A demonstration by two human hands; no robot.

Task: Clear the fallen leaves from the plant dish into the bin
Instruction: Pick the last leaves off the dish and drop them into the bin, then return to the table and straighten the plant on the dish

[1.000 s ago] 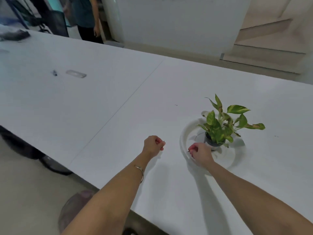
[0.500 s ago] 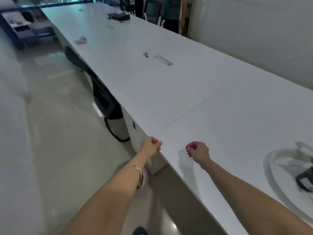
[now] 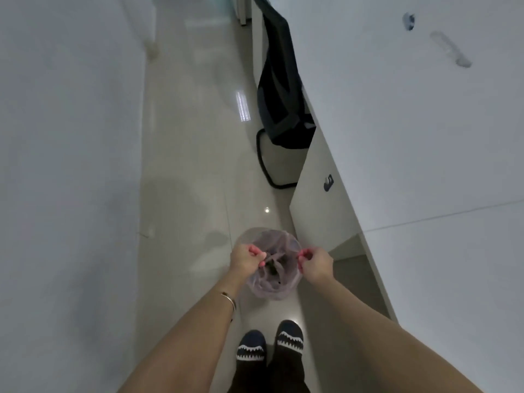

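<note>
The bin [image 3: 279, 290] stands on the floor in front of my feet, lined with a pale pinkish bag. Dark green leaves [image 3: 272, 268] lie inside it. My left hand [image 3: 246, 258] hovers over the bin's left rim, fingers pinched together, and a dark leaf piece seems to hang from the fingertips. My right hand [image 3: 315, 262] is over the right rim, also pinched shut; nothing shows between its fingers. The plant and its dish are out of view.
The white table [image 3: 425, 154] runs along the right, with its white side panel [image 3: 317, 199] close to the bin. A black chair [image 3: 279, 89] is tucked under the table farther ahead. A white wall [image 3: 65, 165] lines the left. My dark shoes [image 3: 269, 346] stand behind the bin.
My view swung from the table and plant dish down to the floor. Both pinched hands moved off the table edge and now hang over the bin.
</note>
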